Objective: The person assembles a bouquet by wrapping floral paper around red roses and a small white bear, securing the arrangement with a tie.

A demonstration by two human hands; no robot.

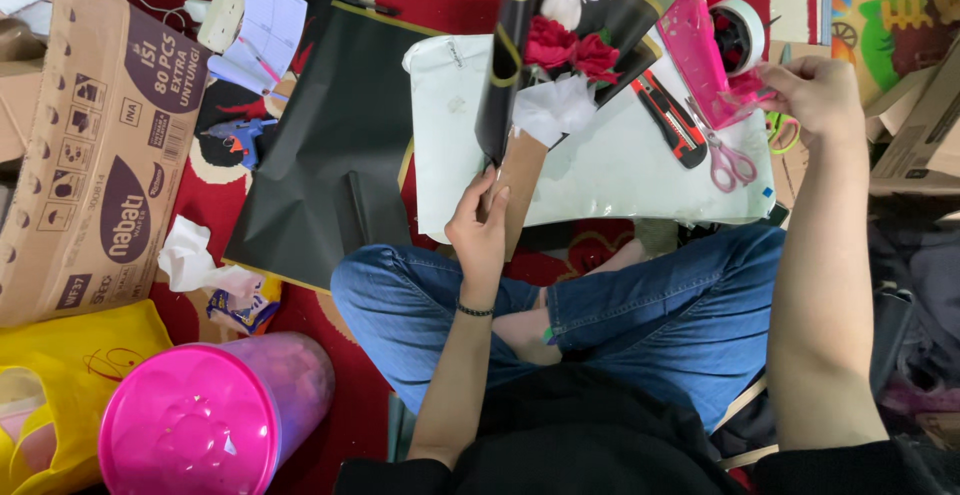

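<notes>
A small flower bouquet (545, 65), red fabric roses and a white teddy bear in black wrapping with gold edging, stands up from the left hand (480, 225), whose fingers are curled around its brown paper-wrapped stem. Off beyond the right hand's (822, 95) fingertips sits a pink tape dispenser (715, 45); those fingers pinch its lower edge. Between the two hands, on a white sheet (600, 180), lie a red utility knife (672, 120) and pink-handled scissors (730, 160).
</notes>
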